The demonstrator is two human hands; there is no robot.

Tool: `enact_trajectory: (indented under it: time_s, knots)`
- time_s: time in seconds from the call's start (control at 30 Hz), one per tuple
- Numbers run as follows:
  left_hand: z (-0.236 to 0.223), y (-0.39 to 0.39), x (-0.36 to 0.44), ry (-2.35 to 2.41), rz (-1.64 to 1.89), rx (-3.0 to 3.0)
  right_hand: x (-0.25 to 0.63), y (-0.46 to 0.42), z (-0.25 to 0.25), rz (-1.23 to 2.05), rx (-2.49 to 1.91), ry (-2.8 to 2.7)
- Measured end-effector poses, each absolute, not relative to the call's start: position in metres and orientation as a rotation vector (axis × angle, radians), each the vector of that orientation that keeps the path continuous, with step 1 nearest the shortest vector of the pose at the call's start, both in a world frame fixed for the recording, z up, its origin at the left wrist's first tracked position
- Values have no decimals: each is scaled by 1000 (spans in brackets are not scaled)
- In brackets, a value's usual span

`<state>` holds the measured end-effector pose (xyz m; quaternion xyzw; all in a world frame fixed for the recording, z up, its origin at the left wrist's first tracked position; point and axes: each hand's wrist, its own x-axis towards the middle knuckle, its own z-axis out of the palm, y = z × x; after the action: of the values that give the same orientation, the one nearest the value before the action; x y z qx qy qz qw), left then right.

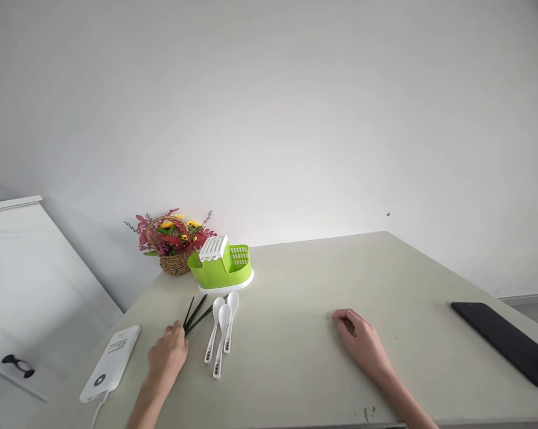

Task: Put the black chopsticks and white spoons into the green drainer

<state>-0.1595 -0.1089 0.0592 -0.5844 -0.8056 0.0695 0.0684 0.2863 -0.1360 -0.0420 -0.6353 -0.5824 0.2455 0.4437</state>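
My left hand (168,350) is closed around the near ends of several black chopsticks (199,309), which fan out away from it over the table. Right of them lie three white spoons with marked handles: one in front (223,330), one at the left (214,333) and one at the right (231,319). Behind the chopsticks stands a green utensil holder (219,273) with a white slatted top and white base. My right hand (358,335) rests on the tabletop, holding nothing, its fingers loosely bent with a gap beside the thumb.
A wicker basket of artificial flowers (174,262) stands at the table's back left corner. A white power bank (111,362) with a cable lies near the left edge. At the right lies a black phone (503,342). A white cabinet (31,286) is left of the table (291,375).
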Motion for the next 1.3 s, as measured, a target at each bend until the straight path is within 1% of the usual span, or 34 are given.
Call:
enact_trajectory:
  time_s: [0.13, 0.23, 0.37, 0.47, 0.57, 0.77, 0.9, 0.97, 1.0, 1.07, 1.3]
  knots:
    - [54, -115, -155, -2414, 244, -1769, 286, -137, -40, 595, -1570, -1431]
    - [45, -117, -157, -2364, 166, -1769, 286, -137, -40, 597, -1574, -1425]
    - [38, -119, -165, -2384, -102, -1732, 286, -137, -40, 606, -1587, -1426]
    - [41, -125, -167, -2390, -376, -1701, 285, -137, -41, 587, -1579, -1431]
    - [54, -131, -158, -2339, -795, -1709, 285, -136, -42, 569, -1575, -1432]
    - [85, -124, -94, -2462, -1907, -1593, 286, -136, -43, 580, -1562, -1436]
    - [90, -111, -25, -2145, -2726, -1871, 286, -135, -44, 610, -1564, -1435]
    - [83, -106, 9, -2091, -2931, -2003, 286, -134, -45, 606, -1568, -1436]
    - [78, -103, 25, -2091, -2962, -2071, 286, -134, -46, 601, -1571, -1436]
    - [64, -100, 53, -2131, -2918, -2204, 287, -133, -47, 596, -1576, -1436]
    - [23, -91, 109, -2113, -2460, -2654, 286, -131, -47, 575, -1537, -1425]
